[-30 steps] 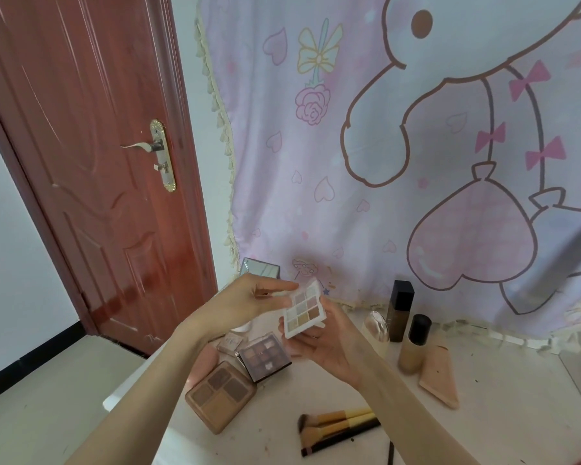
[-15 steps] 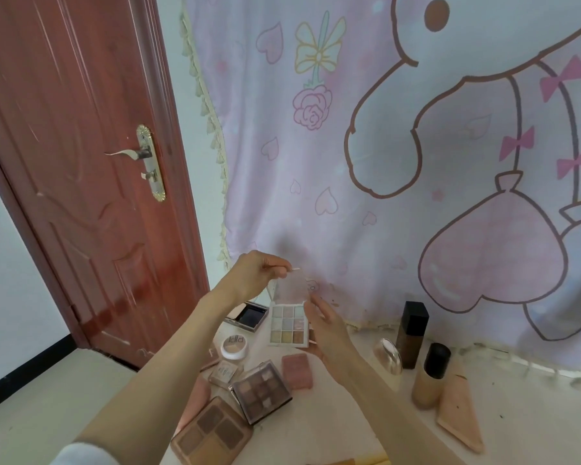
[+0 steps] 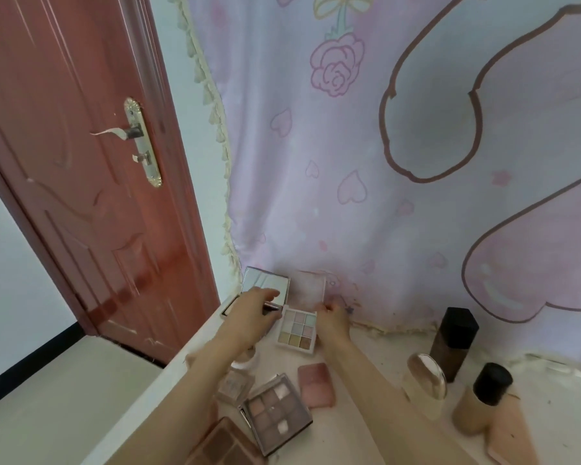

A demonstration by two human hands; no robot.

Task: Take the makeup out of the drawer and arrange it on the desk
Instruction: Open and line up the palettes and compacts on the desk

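The pastel palette had come down from mid-air onto the surface, lid propped on the curtain, right hand fingers pinching its edge, left hand fingers clasping a small tube; letting go carelessly could drop the lid shut.

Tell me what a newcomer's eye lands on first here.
First the big pink cartoon curtain behind the desk, then the red-brown door at left. Below, the left hand and right hand flank an open pastel eyeshadow palette standing on the desk against the curtain, with more palettes in front.
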